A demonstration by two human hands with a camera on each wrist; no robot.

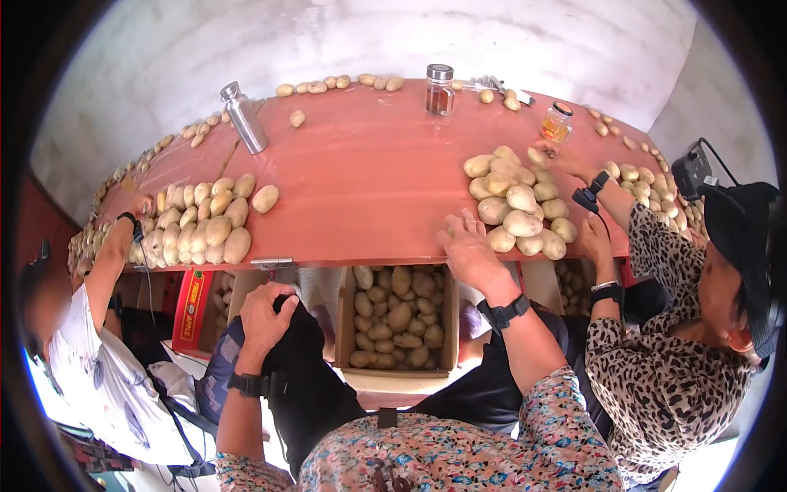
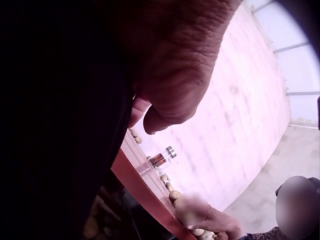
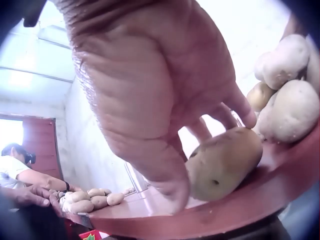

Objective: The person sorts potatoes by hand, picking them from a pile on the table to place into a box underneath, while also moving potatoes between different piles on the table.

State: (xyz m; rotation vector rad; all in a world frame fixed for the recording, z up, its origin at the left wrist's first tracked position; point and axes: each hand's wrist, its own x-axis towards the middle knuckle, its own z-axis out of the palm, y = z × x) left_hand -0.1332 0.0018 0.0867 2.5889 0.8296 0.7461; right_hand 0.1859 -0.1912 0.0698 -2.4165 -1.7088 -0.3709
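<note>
My left hand [image 1: 266, 316] rests over my dark-clothed knee, fingers loosely bent and holding nothing; in the left wrist view the hand [image 2: 175, 75] is dim, its fingers partly hidden. At the table's front edge, my right hand [image 1: 475, 256] reaches over the red tabletop [image 1: 352, 180], left of a heap of potatoes [image 1: 521, 197]. Its fingers are spread and bent a little. The right wrist view has the hand [image 3: 155, 75] above a potato [image 3: 225, 162] at the edge, thumb beside its left end; firm contact cannot be told.
Below the table edge, a cardboard box [image 1: 449, 328] holds potatoes. Rows of potatoes [image 1: 205, 221] lie at left. A steel bottle [image 1: 244, 119] and two jars [image 1: 439, 92] stand farther back. One person [image 1: 672, 328] sits at right, handling potatoes; another [image 1: 106, 361] sits at left.
</note>
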